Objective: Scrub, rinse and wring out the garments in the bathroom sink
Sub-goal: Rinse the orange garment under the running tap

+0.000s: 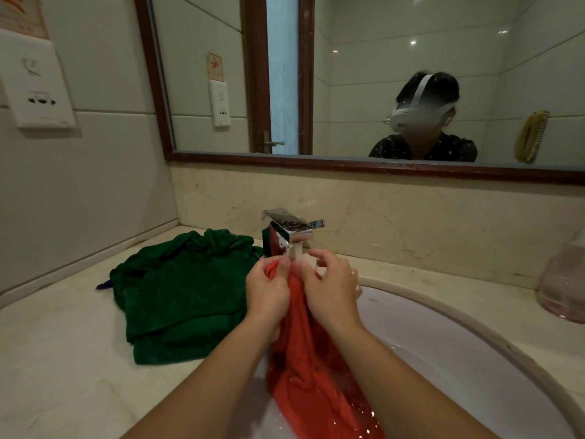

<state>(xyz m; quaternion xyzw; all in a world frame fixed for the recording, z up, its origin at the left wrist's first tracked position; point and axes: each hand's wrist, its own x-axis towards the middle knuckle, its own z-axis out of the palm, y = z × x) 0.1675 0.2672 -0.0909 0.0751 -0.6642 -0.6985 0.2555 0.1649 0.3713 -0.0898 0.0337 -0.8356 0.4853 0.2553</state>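
One red garment [310, 375] is pinched by the left hand [269, 293] and right hand [332, 289] beneath one tap [288, 229], trailing into the sink [443, 359]. One green garment [177, 296] is heaped left of them, and one pink bottle [563, 280] is seen well right.

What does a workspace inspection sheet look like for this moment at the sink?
Surface: pale stone counter, white sink set in it.
Job's things: red garment held under the running tap, trailing into the sink; green garment heaped on the counter left of the tap.
Clutter: pink bottle at the counter's right edge.
Hands: left hand and right hand both grip the red garment's top.
Cables: nothing seen.
Surroundings: tiled walls, framed mirror, white wall box at left.
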